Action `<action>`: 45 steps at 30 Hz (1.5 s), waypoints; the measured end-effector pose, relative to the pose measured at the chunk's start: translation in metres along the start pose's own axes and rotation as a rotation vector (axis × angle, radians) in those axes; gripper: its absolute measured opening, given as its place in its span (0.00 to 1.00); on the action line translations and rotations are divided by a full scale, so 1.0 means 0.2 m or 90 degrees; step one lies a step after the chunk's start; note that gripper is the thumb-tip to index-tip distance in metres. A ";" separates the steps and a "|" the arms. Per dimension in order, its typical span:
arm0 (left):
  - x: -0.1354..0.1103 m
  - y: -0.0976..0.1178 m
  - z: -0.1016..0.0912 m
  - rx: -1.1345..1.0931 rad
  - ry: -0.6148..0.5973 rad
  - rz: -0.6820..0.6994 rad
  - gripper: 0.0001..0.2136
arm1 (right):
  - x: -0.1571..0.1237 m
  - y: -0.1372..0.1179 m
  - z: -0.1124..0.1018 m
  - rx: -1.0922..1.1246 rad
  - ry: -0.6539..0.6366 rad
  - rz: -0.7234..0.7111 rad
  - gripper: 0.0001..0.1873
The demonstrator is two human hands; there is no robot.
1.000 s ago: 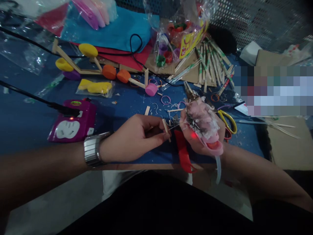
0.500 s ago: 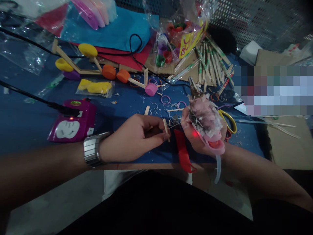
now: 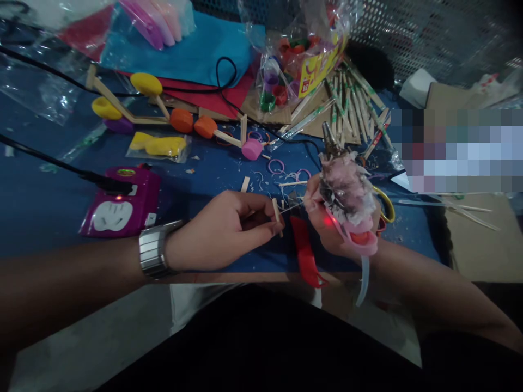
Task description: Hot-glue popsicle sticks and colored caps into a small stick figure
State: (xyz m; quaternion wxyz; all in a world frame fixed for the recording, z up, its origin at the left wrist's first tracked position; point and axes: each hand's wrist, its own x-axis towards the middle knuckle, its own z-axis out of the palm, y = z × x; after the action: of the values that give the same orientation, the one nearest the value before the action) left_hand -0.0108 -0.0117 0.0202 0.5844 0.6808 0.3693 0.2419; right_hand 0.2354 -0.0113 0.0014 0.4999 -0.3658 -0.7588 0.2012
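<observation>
My left hand (image 3: pixel 237 231), with a metal watch (image 3: pixel 156 251) at its wrist, pinches a short wooden stick (image 3: pixel 277 215) upright between thumb and fingers. A thin glue strand (image 3: pixel 292 207) stretches from this stick to the fingertips of my right hand (image 3: pixel 322 231). That hand is wrapped round a pink hot glue gun (image 3: pixel 359 237), nozzle pointing away from me, a red light glowing on its side and a translucent glue stick (image 3: pixel 363 280) out of its back. Whitish residue covers its front. A red-handled tool (image 3: pixel 305 253) lies between my hands, its kind unclear.
A purple power socket box (image 3: pixel 122 201) stands left with black cables. Behind my hands lie joined sticks with coloured caps (image 3: pixel 182 120), a yellow piece in plastic (image 3: pixel 159 145), and a pile of sticks (image 3: pixel 353 103). Yellow-handled scissors (image 3: pixel 386 204) are partly hidden by my right hand.
The glue gun and my right hand have shifted slightly right, and the nozzle has swung a little. The glue strand looks longer. My left hand holds still with the stick.
</observation>
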 end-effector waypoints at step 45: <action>0.01 0.01 0.02 -0.100 -0.003 0.019 0.12 | 0.01 -0.03 -0.05 -0.029 -0.169 -0.033 0.16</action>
State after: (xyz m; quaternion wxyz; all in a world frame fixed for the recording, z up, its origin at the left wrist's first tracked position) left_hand -0.0057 -0.0132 0.0206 0.6331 0.6389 0.3379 0.2772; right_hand 0.2419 -0.0149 0.0104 0.3916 -0.3275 -0.8318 0.2179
